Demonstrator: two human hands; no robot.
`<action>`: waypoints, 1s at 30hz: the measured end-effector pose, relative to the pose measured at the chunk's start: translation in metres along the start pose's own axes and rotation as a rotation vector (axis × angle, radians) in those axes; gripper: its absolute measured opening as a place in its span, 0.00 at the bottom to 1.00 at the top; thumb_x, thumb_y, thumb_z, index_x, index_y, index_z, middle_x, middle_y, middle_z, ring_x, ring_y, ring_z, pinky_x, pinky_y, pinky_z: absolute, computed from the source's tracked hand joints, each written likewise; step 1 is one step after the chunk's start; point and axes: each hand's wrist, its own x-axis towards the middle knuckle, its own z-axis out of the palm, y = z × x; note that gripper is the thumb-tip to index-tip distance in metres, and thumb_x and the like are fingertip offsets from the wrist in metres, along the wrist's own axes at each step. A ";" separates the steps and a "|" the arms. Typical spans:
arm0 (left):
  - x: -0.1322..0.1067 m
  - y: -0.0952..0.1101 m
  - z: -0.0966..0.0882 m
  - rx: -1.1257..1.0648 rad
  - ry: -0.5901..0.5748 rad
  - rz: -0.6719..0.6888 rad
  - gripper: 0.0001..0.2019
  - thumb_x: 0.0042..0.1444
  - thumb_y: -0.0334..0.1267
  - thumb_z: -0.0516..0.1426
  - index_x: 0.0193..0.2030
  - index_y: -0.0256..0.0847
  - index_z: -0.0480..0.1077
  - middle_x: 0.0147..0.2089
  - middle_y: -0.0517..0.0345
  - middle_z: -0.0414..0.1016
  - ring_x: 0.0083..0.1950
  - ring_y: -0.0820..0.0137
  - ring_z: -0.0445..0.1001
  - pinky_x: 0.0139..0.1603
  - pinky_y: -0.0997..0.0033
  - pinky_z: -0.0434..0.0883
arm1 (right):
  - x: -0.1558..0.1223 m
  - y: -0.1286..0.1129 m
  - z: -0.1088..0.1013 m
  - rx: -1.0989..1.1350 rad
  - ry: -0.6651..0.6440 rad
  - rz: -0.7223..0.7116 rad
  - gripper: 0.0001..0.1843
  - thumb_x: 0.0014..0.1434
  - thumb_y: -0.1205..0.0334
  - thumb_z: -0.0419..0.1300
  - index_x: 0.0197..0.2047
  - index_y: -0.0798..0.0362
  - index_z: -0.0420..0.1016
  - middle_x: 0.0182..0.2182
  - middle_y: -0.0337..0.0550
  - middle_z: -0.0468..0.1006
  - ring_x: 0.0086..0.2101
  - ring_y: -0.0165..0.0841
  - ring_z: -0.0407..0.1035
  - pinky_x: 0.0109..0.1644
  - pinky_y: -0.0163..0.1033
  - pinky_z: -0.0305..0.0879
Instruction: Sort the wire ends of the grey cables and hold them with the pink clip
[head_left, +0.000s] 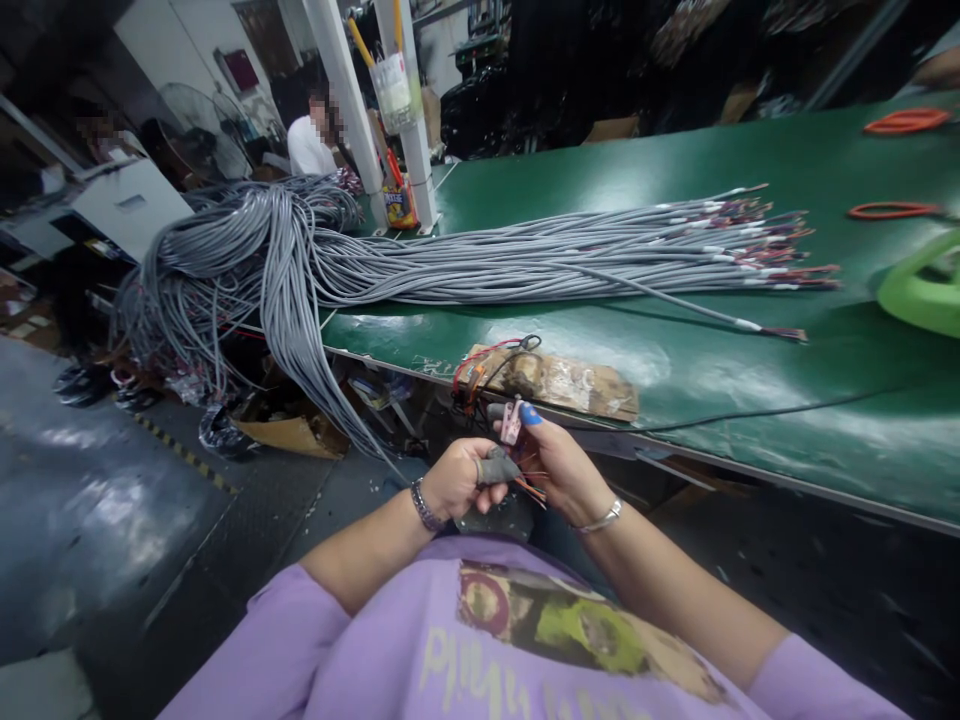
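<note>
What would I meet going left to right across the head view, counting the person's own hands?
Striped floor tape → open cardboard box → left hand → right hand → bright green object at the right edge.

Orange wires (531,490) and a pale pink piece (511,426) show at the hands (456,480); beyond, grey cables (450,268) with white bands on a green bench (697,365); far left, yellow-and-black striped floor tape (178,455); nearest, a lilac shirt (367,640).
</note>
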 end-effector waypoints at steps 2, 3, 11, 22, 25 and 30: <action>-0.001 0.001 0.001 -0.001 0.000 -0.002 0.26 0.28 0.57 0.70 0.20 0.38 0.64 0.13 0.64 0.66 0.09 0.81 0.56 0.09 0.79 0.47 | 0.000 0.000 0.000 0.025 0.007 0.009 0.26 0.32 0.40 0.75 0.26 0.52 0.79 0.24 0.40 0.79 0.24 0.30 0.68 0.26 0.35 0.65; -0.002 0.001 0.001 -0.005 0.002 -0.001 0.26 0.28 0.57 0.70 0.20 0.38 0.64 0.13 0.64 0.66 0.09 0.81 0.56 0.09 0.79 0.47 | 0.000 0.001 0.000 0.038 0.014 0.011 0.26 0.31 0.40 0.76 0.26 0.53 0.79 0.24 0.40 0.79 0.24 0.30 0.68 0.26 0.34 0.65; -0.014 0.002 0.004 -0.027 0.027 0.019 0.26 0.30 0.57 0.70 0.21 0.38 0.65 0.13 0.63 0.66 0.09 0.80 0.57 0.09 0.79 0.48 | 0.001 0.000 -0.007 0.043 -0.105 0.095 0.25 0.49 0.36 0.65 0.28 0.52 0.78 0.23 0.40 0.77 0.22 0.28 0.66 0.26 0.33 0.65; -0.027 -0.012 0.017 -0.211 0.216 0.087 0.28 0.27 0.58 0.70 0.22 0.38 0.64 0.13 0.63 0.67 0.09 0.79 0.58 0.10 0.81 0.48 | -0.006 -0.001 -0.005 0.019 -0.109 -0.006 0.19 0.42 0.46 0.73 0.26 0.53 0.78 0.21 0.37 0.74 0.22 0.27 0.63 0.27 0.33 0.63; -0.024 -0.009 0.018 -0.253 0.227 0.111 0.28 0.26 0.57 0.70 0.22 0.39 0.63 0.13 0.64 0.67 0.09 0.79 0.58 0.10 0.81 0.45 | -0.004 0.000 -0.003 0.048 -0.117 -0.015 0.19 0.43 0.45 0.73 0.26 0.53 0.79 0.22 0.38 0.75 0.22 0.26 0.62 0.26 0.33 0.63; -0.019 -0.009 0.019 -0.264 0.214 0.105 0.26 0.28 0.55 0.69 0.23 0.39 0.63 0.13 0.65 0.66 0.09 0.80 0.57 0.10 0.80 0.43 | 0.004 0.005 -0.006 0.152 -0.136 0.110 0.15 0.49 0.49 0.71 0.31 0.53 0.79 0.25 0.39 0.79 0.23 0.28 0.66 0.27 0.34 0.65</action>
